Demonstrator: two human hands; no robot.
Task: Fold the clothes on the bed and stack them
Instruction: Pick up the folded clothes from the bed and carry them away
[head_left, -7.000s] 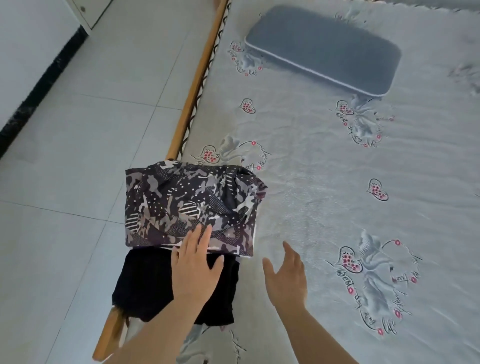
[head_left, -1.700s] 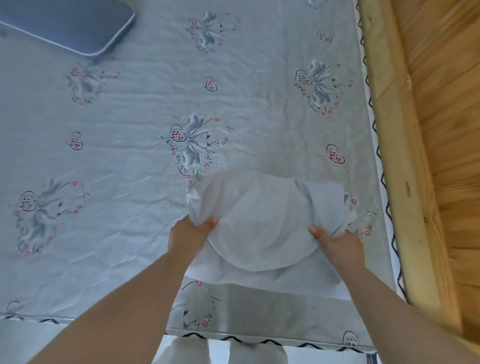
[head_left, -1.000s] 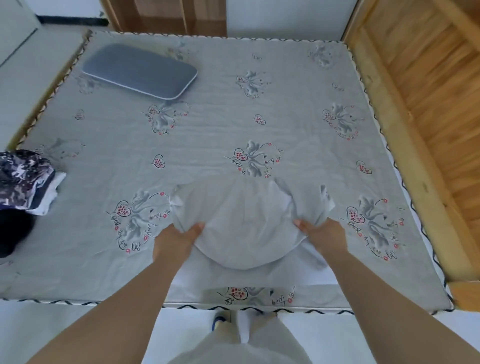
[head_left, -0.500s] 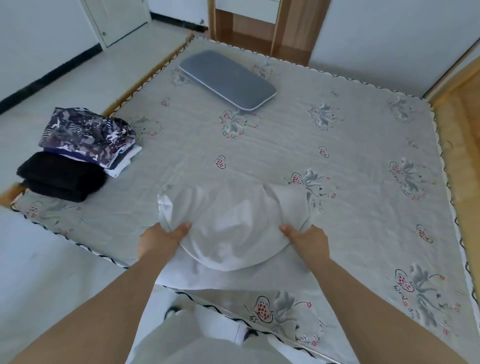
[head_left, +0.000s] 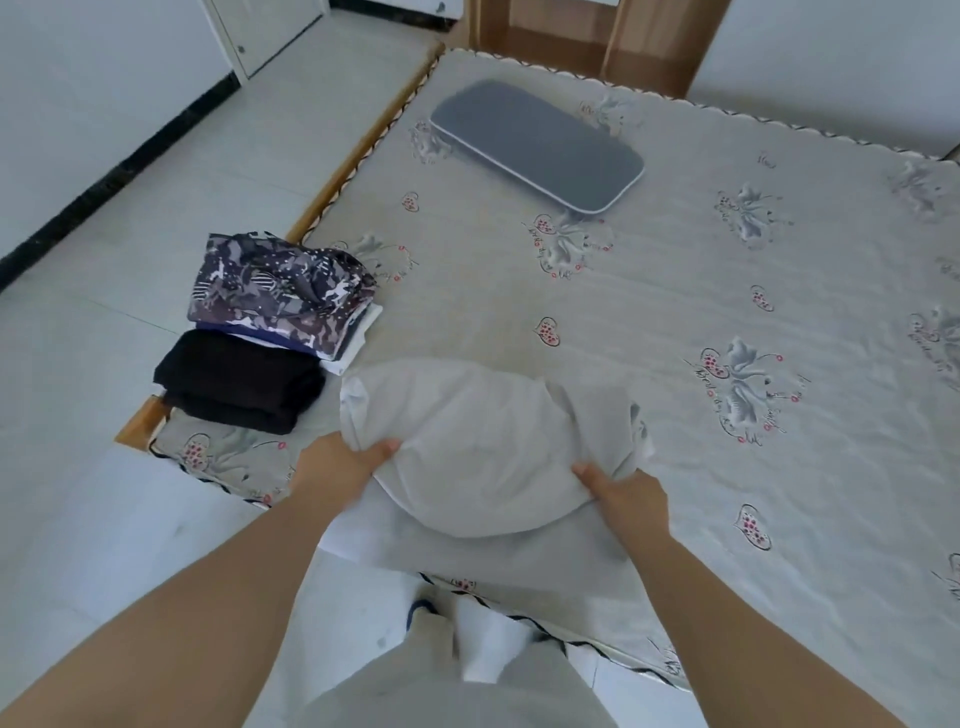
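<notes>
Spread with a grey floral-print bed sheet (head_left: 675, 322), the bed is bearing a soft, light, floppy pale-grey folded garment (head_left: 483, 447) near its edge, which the left hand (head_left: 340, 467) and right hand (head_left: 626, 491) are gripping at opposite sides, probably the best hold to keep the folds from slumping.

Soft, even daylight fills the room, bright and cool-toned, washing out the pale floor (head_left: 104, 338) at the left. Shadows are faint and diffuse, a soft one under the white garment (head_left: 483, 441) near the bed's (head_left: 727, 467) near edge. Wide-angle distortion bows the bed's edges, and the forearms at the bottom look stretched and slightly soft.
</notes>
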